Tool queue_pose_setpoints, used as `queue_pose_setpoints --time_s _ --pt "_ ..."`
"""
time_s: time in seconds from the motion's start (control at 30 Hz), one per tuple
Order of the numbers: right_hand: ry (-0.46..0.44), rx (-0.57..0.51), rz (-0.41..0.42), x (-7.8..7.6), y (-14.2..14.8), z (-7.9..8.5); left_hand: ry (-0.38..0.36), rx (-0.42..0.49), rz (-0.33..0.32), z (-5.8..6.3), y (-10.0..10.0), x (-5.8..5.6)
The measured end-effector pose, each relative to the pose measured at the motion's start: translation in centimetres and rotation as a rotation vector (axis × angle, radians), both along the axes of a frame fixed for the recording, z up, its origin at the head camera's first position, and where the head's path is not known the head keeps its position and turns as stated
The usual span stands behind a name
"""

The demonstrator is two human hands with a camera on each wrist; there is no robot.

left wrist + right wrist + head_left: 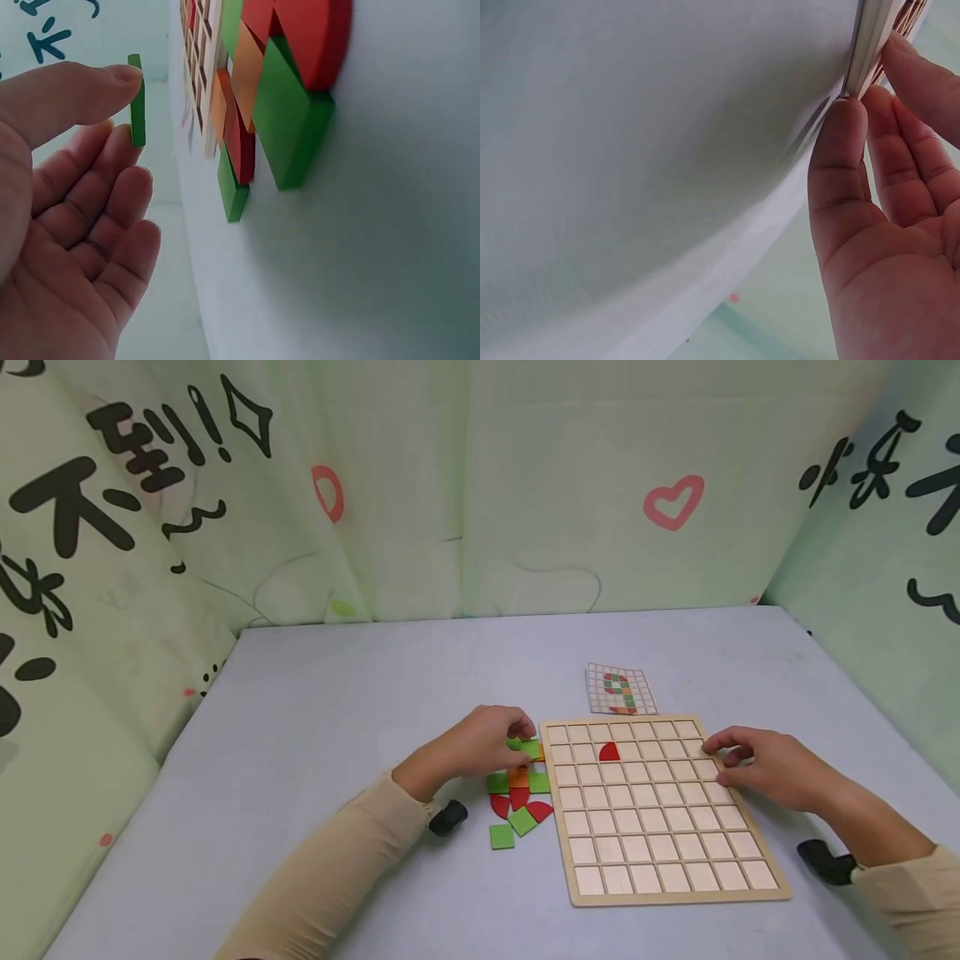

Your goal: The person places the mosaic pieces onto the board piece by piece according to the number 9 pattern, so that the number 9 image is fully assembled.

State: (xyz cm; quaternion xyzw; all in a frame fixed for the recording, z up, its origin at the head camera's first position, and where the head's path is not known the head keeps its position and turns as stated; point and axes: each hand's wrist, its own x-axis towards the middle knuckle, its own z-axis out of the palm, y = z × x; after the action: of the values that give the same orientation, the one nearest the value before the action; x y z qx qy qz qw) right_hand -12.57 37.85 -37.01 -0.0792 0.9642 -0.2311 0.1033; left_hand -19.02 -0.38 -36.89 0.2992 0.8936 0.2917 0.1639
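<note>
My left hand [489, 742] pinches a thin green square tile [137, 101] between thumb and fingertips, just left of the wooden grid board [680, 900]. A red quarter-circle tile [609, 752] sits in a cell of the board's second row. Below the left hand lie several loose tiles, among them a green square [502, 837], an orange square [518, 777] and a red quarter-circle [540, 811]. At the board's right edge, my right hand [780, 768] grips the rim, with the thumb over the top and a finger against the side in the right wrist view.
A small pattern card [600, 693] with a printed grid and coloured shapes lies behind the board. Pale curtains [555, 485] with black writing and red hearts hang around the white table [360, 710].
</note>
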Motion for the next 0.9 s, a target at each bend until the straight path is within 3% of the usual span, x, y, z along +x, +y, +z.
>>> queue_pose_setpoints --time_s 0.6,0.9 --pt "0.007 -0.005 0.006 0.1 0.0 0.1 -0.034 0.053 0.036 -0.1 3.9 -0.4" --pt "0.007 -0.006 0.003 0.1 0.0 0.1 -0.028 0.089 0.016 0.1 5.5 -0.6"
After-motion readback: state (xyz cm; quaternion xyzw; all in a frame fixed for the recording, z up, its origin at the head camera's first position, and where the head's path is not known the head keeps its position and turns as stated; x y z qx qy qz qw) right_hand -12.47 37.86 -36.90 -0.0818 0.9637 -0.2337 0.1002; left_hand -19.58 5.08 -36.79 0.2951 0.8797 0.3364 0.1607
